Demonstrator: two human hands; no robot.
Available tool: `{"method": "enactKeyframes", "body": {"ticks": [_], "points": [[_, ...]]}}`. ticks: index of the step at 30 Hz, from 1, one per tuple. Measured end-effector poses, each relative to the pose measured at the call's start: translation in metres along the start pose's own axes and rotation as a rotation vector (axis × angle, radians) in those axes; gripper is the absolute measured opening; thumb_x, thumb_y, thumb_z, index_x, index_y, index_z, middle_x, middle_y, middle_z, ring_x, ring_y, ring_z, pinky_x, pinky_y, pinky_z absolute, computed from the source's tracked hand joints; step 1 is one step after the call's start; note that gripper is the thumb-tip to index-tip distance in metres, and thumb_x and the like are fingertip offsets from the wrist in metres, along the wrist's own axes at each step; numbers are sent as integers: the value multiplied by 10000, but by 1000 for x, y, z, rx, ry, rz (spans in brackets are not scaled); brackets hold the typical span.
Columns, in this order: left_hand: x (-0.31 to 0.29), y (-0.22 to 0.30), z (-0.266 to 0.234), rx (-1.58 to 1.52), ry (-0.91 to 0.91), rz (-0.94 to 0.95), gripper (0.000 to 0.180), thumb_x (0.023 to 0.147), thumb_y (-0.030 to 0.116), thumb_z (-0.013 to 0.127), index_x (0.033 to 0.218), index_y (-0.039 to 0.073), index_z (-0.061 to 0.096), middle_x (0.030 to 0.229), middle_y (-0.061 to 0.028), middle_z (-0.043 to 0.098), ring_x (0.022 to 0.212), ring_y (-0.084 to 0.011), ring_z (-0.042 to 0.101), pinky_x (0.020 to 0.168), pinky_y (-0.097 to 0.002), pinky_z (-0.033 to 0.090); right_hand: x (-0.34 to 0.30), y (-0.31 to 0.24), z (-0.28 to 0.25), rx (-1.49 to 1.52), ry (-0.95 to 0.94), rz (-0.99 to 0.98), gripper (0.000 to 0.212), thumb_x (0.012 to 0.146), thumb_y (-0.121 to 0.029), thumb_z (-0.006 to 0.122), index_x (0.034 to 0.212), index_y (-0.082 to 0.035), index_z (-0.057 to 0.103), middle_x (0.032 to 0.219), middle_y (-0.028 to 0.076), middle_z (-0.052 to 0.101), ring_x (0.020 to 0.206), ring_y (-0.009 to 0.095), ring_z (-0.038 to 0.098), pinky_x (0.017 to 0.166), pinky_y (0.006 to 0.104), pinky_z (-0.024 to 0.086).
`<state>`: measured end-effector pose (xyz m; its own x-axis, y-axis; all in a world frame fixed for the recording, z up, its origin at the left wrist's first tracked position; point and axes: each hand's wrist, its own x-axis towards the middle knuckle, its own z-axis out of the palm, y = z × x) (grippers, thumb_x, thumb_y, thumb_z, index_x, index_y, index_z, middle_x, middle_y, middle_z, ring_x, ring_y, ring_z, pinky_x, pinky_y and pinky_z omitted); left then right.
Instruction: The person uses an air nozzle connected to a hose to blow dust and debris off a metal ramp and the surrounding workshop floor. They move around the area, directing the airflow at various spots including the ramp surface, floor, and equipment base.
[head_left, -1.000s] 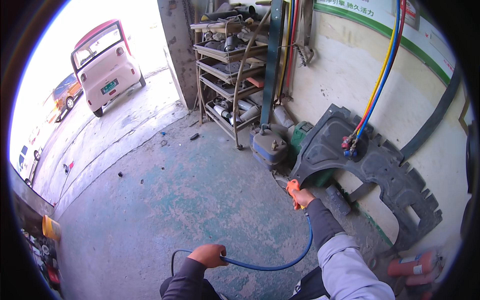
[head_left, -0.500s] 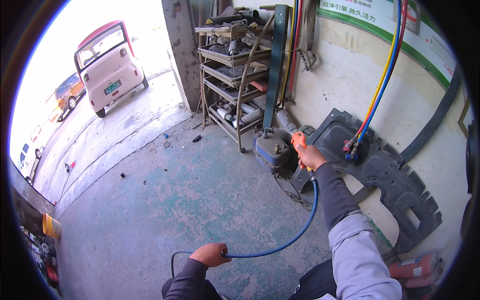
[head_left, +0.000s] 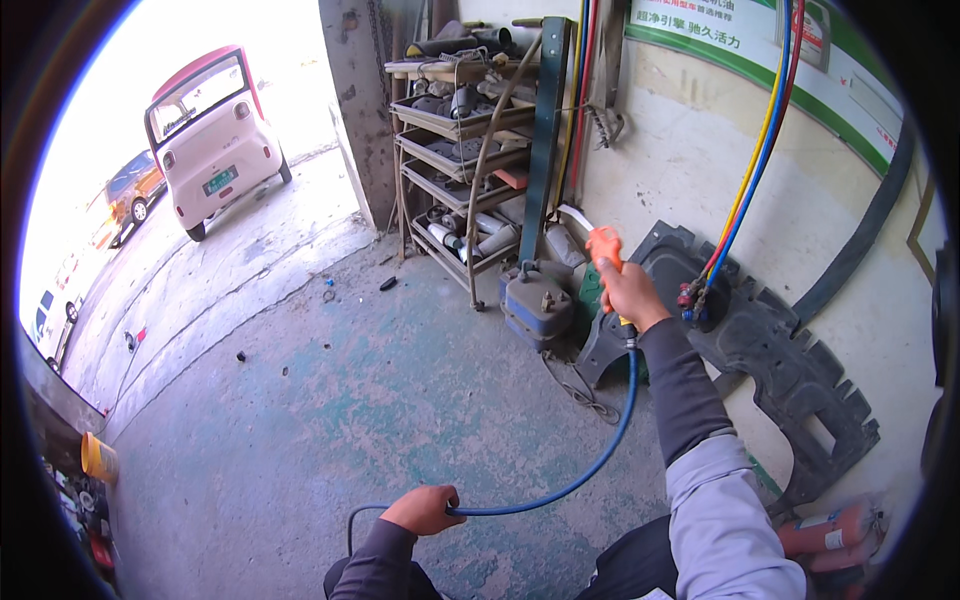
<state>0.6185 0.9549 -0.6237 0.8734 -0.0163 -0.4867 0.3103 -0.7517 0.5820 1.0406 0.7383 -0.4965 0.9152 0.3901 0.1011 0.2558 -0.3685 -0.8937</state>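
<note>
My right hand [head_left: 632, 293] grips an orange-handled air gun [head_left: 603, 245], arm stretched out toward the wall near a metal shelf rack [head_left: 455, 130]. A blue hose [head_left: 600, 455] runs from the gun's base down in a curve to my left hand [head_left: 422, 508], which is closed around it low in the view. Past my left hand the hose loops on the concrete floor [head_left: 330, 400].
A blue-grey can [head_left: 537, 303] stands at the rack's foot. A black plastic underbody panel [head_left: 780, 360] leans on the wall, with red, yellow and blue hoses [head_left: 745, 180] hanging above it. A small pink-white car [head_left: 212, 135] is parked outside the doorway.
My right hand has raised the air gun and reached further toward the rack and wall, pulling the blue hose longer. My left hand stays low on the hose.
</note>
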Motion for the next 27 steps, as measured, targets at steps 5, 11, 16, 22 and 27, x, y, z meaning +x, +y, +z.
{"method": "enactKeyframes", "body": {"ticks": [5,11,16,22,27], "points": [[1,3,0,36,12,4,385,882,378,786,1064,54,684,880,-164,731,873,-379,703,745,-475,540,-4,-18,-7,-96,26,-18,592,1041,-475,506,756,32,616,578,94,623,509,219,643,547,394,508],[3,2,2,68,23,37,378,893,372,791,1067,55,682,856,-151,735,803,-354,705,699,-453,535,-9,-17,-14,-110,-58,16,553,1034,-449,541,777,33,622,584,103,633,498,218,643,543,379,510],[5,2,2,31,21,71,368,898,351,789,1081,53,676,855,-151,732,798,-351,705,695,-444,535,-11,-22,-20,-27,123,-69,529,1038,-450,554,791,14,618,579,99,628,485,208,628,525,361,497],[8,4,2,17,17,67,351,905,332,785,1077,47,675,857,-149,731,803,-350,705,698,-437,537,-17,-37,-27,-24,75,-112,537,1042,-462,536,793,7,613,572,91,620,503,200,639,519,362,496],[8,6,2,4,19,68,344,898,320,786,1065,40,676,868,-158,731,824,-359,706,711,-442,538,-22,-42,-31,-46,19,-65,524,1034,-439,552,765,9,597,555,92,602,485,197,626,513,360,492]]}}
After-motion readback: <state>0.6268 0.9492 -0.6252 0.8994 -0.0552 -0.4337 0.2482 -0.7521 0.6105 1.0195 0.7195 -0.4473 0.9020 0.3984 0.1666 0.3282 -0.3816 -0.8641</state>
